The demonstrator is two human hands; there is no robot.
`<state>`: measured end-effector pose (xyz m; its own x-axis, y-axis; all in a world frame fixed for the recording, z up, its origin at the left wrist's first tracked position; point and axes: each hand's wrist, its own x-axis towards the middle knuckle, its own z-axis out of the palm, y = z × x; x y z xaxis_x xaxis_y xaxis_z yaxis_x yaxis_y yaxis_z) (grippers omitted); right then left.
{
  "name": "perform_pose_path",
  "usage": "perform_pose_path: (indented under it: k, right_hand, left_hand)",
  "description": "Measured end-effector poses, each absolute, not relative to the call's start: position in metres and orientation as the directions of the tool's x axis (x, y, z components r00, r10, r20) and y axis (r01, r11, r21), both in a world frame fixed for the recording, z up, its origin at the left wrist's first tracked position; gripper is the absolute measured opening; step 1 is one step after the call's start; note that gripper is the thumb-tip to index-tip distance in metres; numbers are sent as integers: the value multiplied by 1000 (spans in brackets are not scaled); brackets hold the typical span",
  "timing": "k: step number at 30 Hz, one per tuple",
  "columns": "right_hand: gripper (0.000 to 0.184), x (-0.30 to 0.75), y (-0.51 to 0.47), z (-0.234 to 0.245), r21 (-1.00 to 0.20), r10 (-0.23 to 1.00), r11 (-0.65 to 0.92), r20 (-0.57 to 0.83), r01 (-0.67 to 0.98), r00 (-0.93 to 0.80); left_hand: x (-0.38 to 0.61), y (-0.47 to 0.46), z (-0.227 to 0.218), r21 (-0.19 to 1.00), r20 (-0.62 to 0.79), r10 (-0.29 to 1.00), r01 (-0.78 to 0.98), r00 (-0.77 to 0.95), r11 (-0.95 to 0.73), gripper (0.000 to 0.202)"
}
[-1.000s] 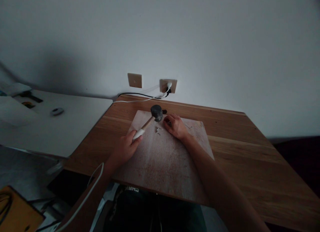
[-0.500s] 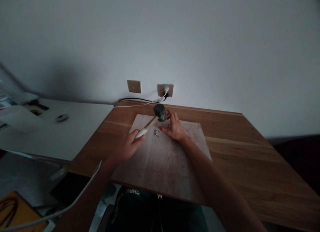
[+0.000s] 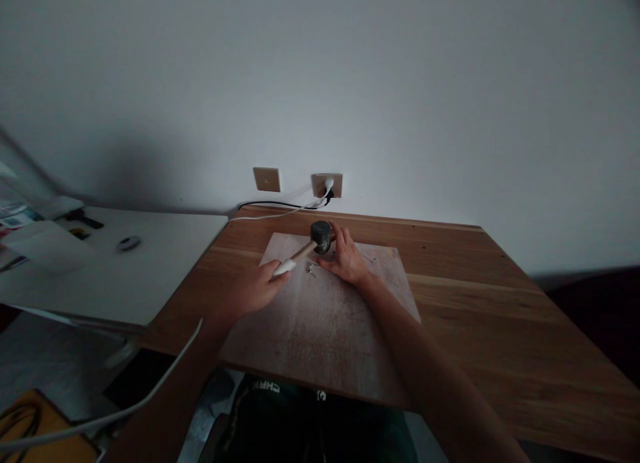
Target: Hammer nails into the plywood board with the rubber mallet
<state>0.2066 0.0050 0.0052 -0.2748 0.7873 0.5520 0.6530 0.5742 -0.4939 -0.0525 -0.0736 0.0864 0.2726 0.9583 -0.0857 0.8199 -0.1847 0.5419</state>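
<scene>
Left hand [image 3: 255, 288] closed round mallet [image 3: 320, 235] handle, head low over board [image 3: 320, 336]. Right hand [image 3: 346, 260] beside head, fingertips on board, grip unclear. White lettering on dark garment [image 3: 300, 426] unreadable.

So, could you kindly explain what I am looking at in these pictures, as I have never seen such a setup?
No machine here: a person works with two bare hands, filmed by a camera worn on the head, looking forward and down. The left hand grips the pale handle of a dark-headed mallet. The right hand rests on a wooden board beside the mallet head; whether it pinches anything is too dark to tell. The board, bearing small metal pieces, sits on a brown table.
</scene>
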Motion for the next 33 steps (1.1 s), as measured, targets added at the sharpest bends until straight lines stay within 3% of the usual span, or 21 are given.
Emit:
perform_pose_path:
  k: [12, 15, 19, 21, 31, 33]
  right_hand:
    - [95, 208, 7, 3, -466, 759, 604, 582, 646, -290]
    - [72, 209, 10, 0, -430, 735, 631, 599, 646, -318]
    - [23, 210, 12, -3, -363, 698, 669, 607, 649, -380]
    - [14, 210, 13, -4, -353, 689, 680, 608, 643, -394]
    - [10, 210, 15, -6, -367, 700, 668, 603, 647, -381]
    - [17, 210, 14, -4, -372, 704, 666, 601, 647, -379]
  left_hand:
    - [-51, -72, 92, 488, -109, 959, 855, 263, -179, 28]
    - [-60, -72, 87, 559, -51, 961, 805, 272, -198, 30]
    - [-67, -76, 70, 608, -1, 985, 782, 175, -139, 31]
    - [-67, -77, 60, 623, -7, 993, 777, 122, -91, 30]
    - [-62, -83, 42, 658, 24, 989, 743, 144, -124, 33]
    - [-63, -83, 45, 670, 4, 990, 735, 139, -105, 32]
